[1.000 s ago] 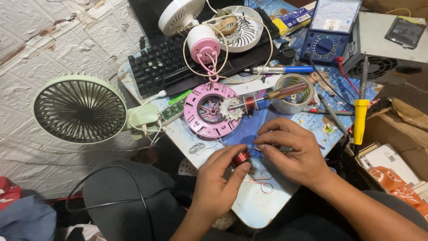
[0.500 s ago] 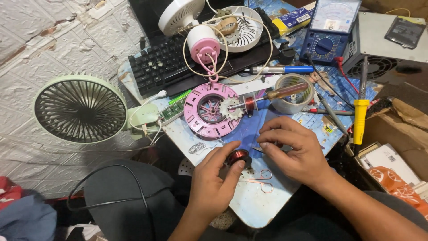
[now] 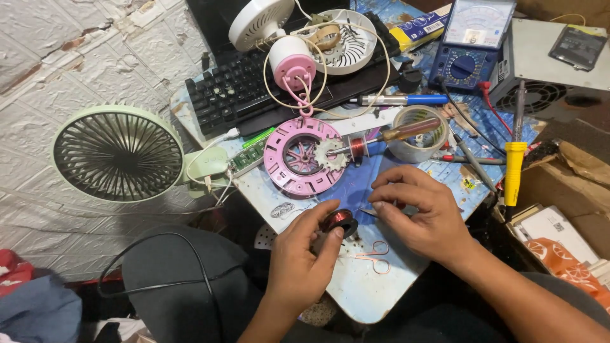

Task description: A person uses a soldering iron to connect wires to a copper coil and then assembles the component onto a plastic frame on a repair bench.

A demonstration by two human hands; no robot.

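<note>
Left hand (image 3: 298,254) grip pinching copper wire spool (image 3: 337,221), right hand (image 3: 416,213) fingers curled narrow beside it

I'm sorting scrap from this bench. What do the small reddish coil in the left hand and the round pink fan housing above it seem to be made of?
The small reddish coil, pinched by the left hand, looks like enamelled copper wire: glossy, red-brown, wound in fine turns. The round pink fan housing appears to be moulded plastic: even matt colour, thin ribs and slots. Neither is certain from looks alone.
</note>
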